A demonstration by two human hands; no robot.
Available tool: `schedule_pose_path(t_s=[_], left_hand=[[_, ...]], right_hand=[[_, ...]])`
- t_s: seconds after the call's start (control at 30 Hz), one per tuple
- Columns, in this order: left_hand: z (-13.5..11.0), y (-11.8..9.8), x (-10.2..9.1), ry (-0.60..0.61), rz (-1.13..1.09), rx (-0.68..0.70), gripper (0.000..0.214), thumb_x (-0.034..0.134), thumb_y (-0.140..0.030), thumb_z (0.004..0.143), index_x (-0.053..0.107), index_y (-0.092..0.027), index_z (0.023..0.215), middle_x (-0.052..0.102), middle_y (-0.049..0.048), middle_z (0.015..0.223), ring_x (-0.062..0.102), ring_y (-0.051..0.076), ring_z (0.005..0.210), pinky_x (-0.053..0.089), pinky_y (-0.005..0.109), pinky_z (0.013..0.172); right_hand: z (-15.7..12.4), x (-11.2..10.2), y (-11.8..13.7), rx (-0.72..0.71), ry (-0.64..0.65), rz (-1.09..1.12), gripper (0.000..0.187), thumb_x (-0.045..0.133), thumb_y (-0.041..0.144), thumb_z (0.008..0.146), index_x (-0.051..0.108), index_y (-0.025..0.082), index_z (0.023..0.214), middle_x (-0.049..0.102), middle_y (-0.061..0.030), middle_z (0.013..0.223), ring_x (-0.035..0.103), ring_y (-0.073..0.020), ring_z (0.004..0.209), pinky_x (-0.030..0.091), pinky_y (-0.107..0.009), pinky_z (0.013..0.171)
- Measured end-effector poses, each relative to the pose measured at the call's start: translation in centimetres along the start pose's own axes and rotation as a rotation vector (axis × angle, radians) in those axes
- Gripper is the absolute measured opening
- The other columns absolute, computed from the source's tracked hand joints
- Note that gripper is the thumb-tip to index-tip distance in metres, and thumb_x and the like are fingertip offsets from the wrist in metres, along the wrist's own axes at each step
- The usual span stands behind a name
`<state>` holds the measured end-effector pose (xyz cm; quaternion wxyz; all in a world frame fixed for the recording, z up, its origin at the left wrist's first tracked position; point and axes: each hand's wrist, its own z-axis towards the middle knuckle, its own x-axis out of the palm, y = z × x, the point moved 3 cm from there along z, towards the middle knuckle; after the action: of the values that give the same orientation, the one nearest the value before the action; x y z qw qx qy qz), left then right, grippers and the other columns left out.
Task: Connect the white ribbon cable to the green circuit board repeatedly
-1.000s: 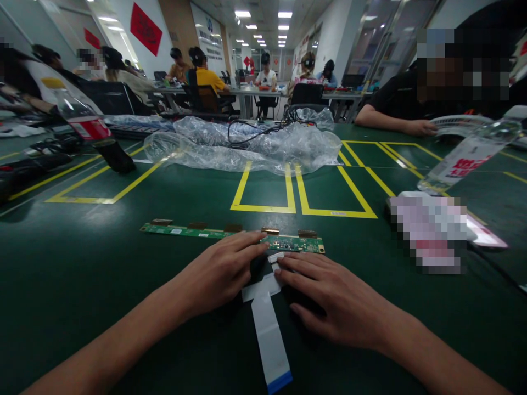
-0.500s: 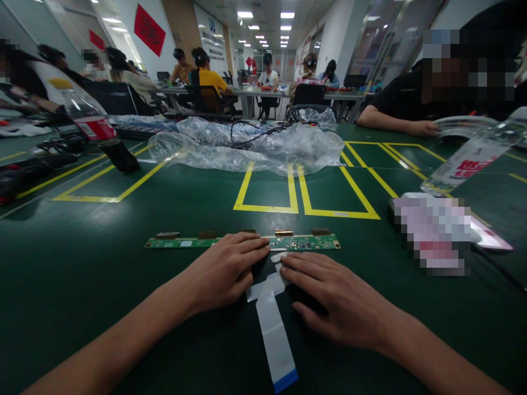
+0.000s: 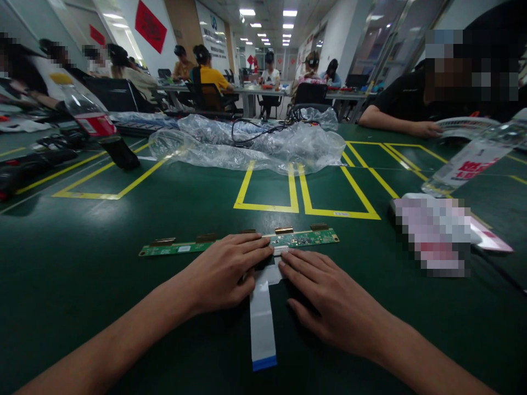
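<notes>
Head view, your left hand: your left hand [image 3: 222, 274] lies flat and spread, palm down, fingertips [image 3: 263, 247] on the near edge of the circuit board [image 3: 302, 238] and over the top of the ribbon cable [image 3: 260, 321]. It grips nothing; it presses.

Head view, your right hand: your right hand [image 3: 329, 296] is also flat and open, fingers together, tips touching the white cable end [image 3: 281, 250] just beside the board's near edge. No closed grasp that I can see.

Head view, the board: the long green strip lies flat on the green table [image 3: 82, 285], between your hands and the yellow floor-tape boxes [image 3: 267, 192], its left end a little nearer to you than its right.

Head view, what has changed: a second ago the cable ran askew, kinked near the board and trailing off to your right. Now it lies nearly straight toward you, blue tip [image 3: 264, 363] squarely below the board. Your hands have drawn closer together, and the cable end has come up against the board's edge.

Head view, what that means: by my reading the cable is now lined up with its socket; whether it is seated I cannot tell, since your fingers hide the joint.

Head view, around you: crumpled clear plastic wrap [image 3: 247, 145] with a black cord lies beyond the tape boxes; a cola bottle [image 3: 93, 123] stands far left; another person's arm [image 3: 395, 123] rests on the table far right.
</notes>
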<state>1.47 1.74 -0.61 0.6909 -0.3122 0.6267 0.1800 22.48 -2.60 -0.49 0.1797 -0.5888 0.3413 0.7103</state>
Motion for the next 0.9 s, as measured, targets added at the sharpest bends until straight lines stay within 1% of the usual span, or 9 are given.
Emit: schedule_pose_path(t_s=[0.17, 0.23, 0.3, 0.37, 0.47, 0.5, 0.63, 0.77, 0.9], left_hand=[[-0.2, -0.2, -0.3, 0.014, 0.01, 0.047, 0.062, 0.052, -0.021, 0.087, 0.045, -0.026, 0.148, 0.045, 0.0077, 0.155, 0.041, 0.028, 0.145, 0.039, 0.054, 0.119], [-0.2, -0.2, -0.3, 0.015, 0.018, 0.056, 0.061, 0.051, -0.022, 0.087, 0.046, -0.027, 0.148, 0.045, 0.009, 0.155, 0.041, 0.03, 0.145, 0.039, 0.056, 0.118], [-0.2, -0.2, -0.4, 0.016, 0.024, 0.047, 0.061, 0.051, -0.022, 0.088, 0.046, -0.027, 0.148, 0.045, 0.0089, 0.155, 0.041, 0.03, 0.145, 0.039, 0.056, 0.118], [-0.3, -0.2, -0.3, 0.026, 0.026, 0.035, 0.061, 0.051, -0.023, 0.088, 0.046, -0.028, 0.148, 0.044, 0.0077, 0.156, 0.04, 0.029, 0.145, 0.038, 0.055, 0.119], [-0.2, -0.2, -0.4, 0.039, 0.028, 0.026, 0.062, 0.052, -0.022, 0.087, 0.047, -0.03, 0.148, 0.043, 0.0062, 0.157, 0.04, 0.029, 0.145, 0.038, 0.055, 0.119], [-0.2, -0.2, -0.4, 0.041, 0.03, 0.025, 0.062, 0.052, -0.021, 0.086, 0.047, -0.03, 0.148, 0.043, 0.0062, 0.157, 0.04, 0.029, 0.145, 0.038, 0.055, 0.119], [-0.1, -0.2, -0.4, 0.023, 0.05, 0.007, 0.059, 0.05, -0.022, 0.088, 0.048, -0.029, 0.147, 0.044, 0.0063, 0.155, 0.042, 0.028, 0.144, 0.039, 0.056, 0.117], [-0.1, -0.3, -0.3, 0.007, 0.058, -0.014, 0.055, 0.049, -0.024, 0.09, 0.051, -0.031, 0.145, 0.046, 0.0055, 0.154, 0.044, 0.028, 0.143, 0.043, 0.058, 0.114], [-0.1, -0.5, -0.4, -0.002, 0.062, -0.026, 0.055, 0.05, -0.024, 0.089, 0.052, -0.03, 0.144, 0.048, 0.0065, 0.152, 0.047, 0.029, 0.14, 0.045, 0.059, 0.112]], right_hand=[[0.0, 0.2, -0.1, -0.011, -0.01, -0.011, 0.058, 0.055, 0.031, 0.096, 0.045, 0.012, 0.149, 0.047, -0.014, 0.154, 0.039, -0.0296, 0.145, 0.034, -0.051, 0.118], [-0.1, 0.2, -0.4, -0.017, -0.021, 0.0, 0.056, 0.055, 0.03, 0.096, 0.046, 0.013, 0.149, 0.048, -0.0134, 0.154, 0.04, -0.029, 0.144, 0.035, -0.05, 0.118], [-0.1, 0.2, -1.0, 0.001, -0.054, 0.012, 0.054, 0.056, 0.03, 0.096, 0.048, 0.017, 0.148, 0.047, -0.0123, 0.155, 0.041, -0.0281, 0.143, 0.037, -0.049, 0.117], [-0.2, 0.1, -2.0, 0.065, -0.112, -0.009, 0.05, 0.054, 0.029, 0.096, 0.052, 0.019, 0.145, 0.046, -0.0129, 0.155, 0.039, -0.0292, 0.145, 0.036, -0.052, 0.117], [-0.3, 0.0, -3.5, 0.117, -0.094, -0.027, 0.053, 0.053, 0.036, 0.098, 0.047, 0.023, 0.149, 0.037, -0.0128, 0.161, 0.032, -0.0335, 0.149, 0.031, -0.061, 0.117], [-0.3, 0.0, -3.9, 0.111, -0.074, -0.019, 0.053, 0.053, 0.038, 0.098, 0.047, 0.026, 0.15, 0.036, -0.0118, 0.161, 0.031, -0.0342, 0.149, 0.031, -0.063, 0.116], [-0.4, -0.1, -4.9, 0.087, -0.029, 0.04, 0.049, 0.052, 0.039, 0.099, 0.049, 0.031, 0.148, 0.038, -0.0076, 0.161, 0.035, -0.0316, 0.147, 0.032, -0.061, 0.117], [-0.6, -0.2, -5.1, 0.08, -0.002, 0.074, 0.049, 0.053, 0.037, 0.099, 0.049, 0.035, 0.148, 0.036, -0.0054, 0.162, 0.033, -0.0318, 0.148, 0.029, -0.061, 0.118], [-0.5, -0.4, -4.9, 0.071, 0.015, 0.062, 0.051, 0.053, 0.034, 0.099, 0.047, 0.035, 0.15, 0.034, -0.0062, 0.163, 0.031, -0.0315, 0.149, 0.028, -0.061, 0.119]])
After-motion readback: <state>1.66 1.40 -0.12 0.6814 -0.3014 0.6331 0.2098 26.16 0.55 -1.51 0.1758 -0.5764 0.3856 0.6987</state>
